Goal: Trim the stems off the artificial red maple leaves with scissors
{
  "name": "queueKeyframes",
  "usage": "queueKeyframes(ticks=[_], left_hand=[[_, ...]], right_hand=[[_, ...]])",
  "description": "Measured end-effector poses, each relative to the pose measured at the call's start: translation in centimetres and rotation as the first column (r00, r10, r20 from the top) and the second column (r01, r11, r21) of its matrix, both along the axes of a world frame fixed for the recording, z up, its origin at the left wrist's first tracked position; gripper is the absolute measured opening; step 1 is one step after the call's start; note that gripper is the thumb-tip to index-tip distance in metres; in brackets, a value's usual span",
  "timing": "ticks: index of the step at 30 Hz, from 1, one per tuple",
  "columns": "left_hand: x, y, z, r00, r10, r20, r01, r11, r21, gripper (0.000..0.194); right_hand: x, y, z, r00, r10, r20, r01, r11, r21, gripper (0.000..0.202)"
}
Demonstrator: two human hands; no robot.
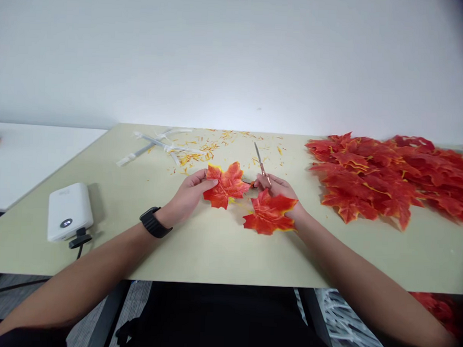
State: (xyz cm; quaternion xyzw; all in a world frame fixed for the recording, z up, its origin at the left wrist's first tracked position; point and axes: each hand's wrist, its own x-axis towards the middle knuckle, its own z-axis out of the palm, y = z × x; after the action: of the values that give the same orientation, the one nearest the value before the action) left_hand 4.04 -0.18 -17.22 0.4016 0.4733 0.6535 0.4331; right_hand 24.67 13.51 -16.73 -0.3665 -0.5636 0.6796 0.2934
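Between thumb and fingers, my left hand [190, 192] pinches the edge of a red artificial maple leaf [228, 183] with yellow tips. My right hand [279, 188] is closed around a pair of small scissors [261, 164], whose blades point up and away toward the wall. A second red maple leaf [270, 212] hangs in front of the right hand and covers part of its palm and wrist. A thin yellowish stem shows between the two leaves; whether the right fingers also grip it is hidden.
A large heap of red maple leaves [369, 174] lies on the right of the table [212, 254]. Yellow and orange clippings [213, 147] are scattered at the back, beside clear plastic strips [152, 147]. At the left stands a white power bank [70, 212] with a cable.
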Motion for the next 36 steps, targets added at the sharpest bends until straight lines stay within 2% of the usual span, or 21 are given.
queueKeyframes(ticks=[4, 7, 11, 14, 16, 21, 25, 36], left_hand=[[0.2, -0.1, 0.0, 0.994, 0.101, -0.053, -0.106, 0.989, -0.105, 0.022], [0.4, -0.2, 0.0, 0.987, 0.114, -0.112, -0.130, 0.981, -0.144, 0.023], [0.3, -0.2, -0.1, 0.986, 0.087, -0.145, -0.114, 0.975, -0.191, 0.026], [0.2, -0.1, -0.3, 0.990, 0.086, -0.113, -0.107, 0.976, -0.192, 0.025], [0.3, 0.0, -0.3, 0.991, 0.086, -0.100, -0.102, 0.980, -0.173, 0.024], [0.7, 0.0, 0.0, 0.997, 0.063, -0.042, -0.068, 0.988, -0.135, 0.026], [0.7, -0.1, 0.0, 0.996, 0.070, -0.046, -0.075, 0.988, -0.132, 0.029], [0.5, 0.0, -0.6, 0.987, 0.121, -0.105, -0.131, 0.987, -0.091, 0.032]], right_hand=[[0.3, 0.4, 0.6, 0.990, 0.052, -0.130, -0.051, 0.999, 0.006, 0.054], [0.6, 0.4, 1.0, 0.982, 0.101, -0.159, -0.097, 0.995, 0.037, 0.057], [0.9, 0.0, 1.4, 0.979, 0.202, -0.020, -0.199, 0.976, 0.092, 0.056], [1.0, -0.8, 1.5, 0.931, 0.335, 0.143, -0.358, 0.915, 0.186, 0.053], [0.9, -1.3, 1.4, 0.897, 0.380, 0.225, -0.431, 0.864, 0.260, 0.053], [0.6, -1.7, 0.2, 0.871, 0.376, 0.317, -0.479, 0.797, 0.369, 0.050], [0.6, -1.2, -0.7, 0.866, 0.370, 0.337, -0.488, 0.775, 0.401, 0.047], [0.6, -0.9, -1.0, 0.846, 0.342, 0.409, -0.517, 0.711, 0.476, 0.042]])
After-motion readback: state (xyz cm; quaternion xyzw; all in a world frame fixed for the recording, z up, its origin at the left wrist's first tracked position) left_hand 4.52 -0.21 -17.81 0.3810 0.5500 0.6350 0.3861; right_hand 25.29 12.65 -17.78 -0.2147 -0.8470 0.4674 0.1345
